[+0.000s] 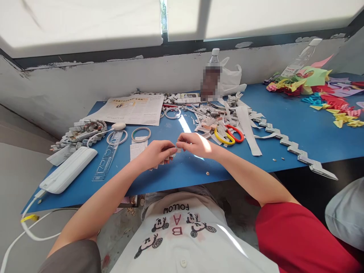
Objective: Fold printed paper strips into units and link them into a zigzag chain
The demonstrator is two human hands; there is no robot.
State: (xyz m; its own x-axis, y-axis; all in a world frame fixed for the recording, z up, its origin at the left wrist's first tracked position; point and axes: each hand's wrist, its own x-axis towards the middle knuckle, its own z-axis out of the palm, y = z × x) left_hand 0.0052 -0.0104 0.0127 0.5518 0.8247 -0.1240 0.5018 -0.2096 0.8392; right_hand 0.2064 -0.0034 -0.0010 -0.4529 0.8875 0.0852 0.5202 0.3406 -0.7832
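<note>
- Two bare hands work close together above a blue table: the left hand curls around a folded paper strip, while the right hand brings thumb and forefinger narrowly together at its end. Whether those right fingertips grip the paper cannot be told.
- The folds could loosen or tear, in all likelihood, if the left hand relaxes or the right tugs crosswise; a dropped strip might slip over the front edge, which runs just below the hands.
- A band of open blue tabletop gives the wrists room toward that edge, where a small pale disc lies.
- Loose paper pieces sit beside the left hand; an elbow swinging wide might scatter them or nudge the clear ruler.
- Farther left, a white plastic case rests near the side edge, its cord hanging over; a snag there could drag it.
- Past the right hand, scissors lie against a heap of paper scraps, narrowing the room for a forward reach.
- Off to the right, a folded paper chain pokes its tip beyond the table's edge, where a passing sleeve might catch it.
- Behind, a newspaper and a bottle line the wall side.
</note>
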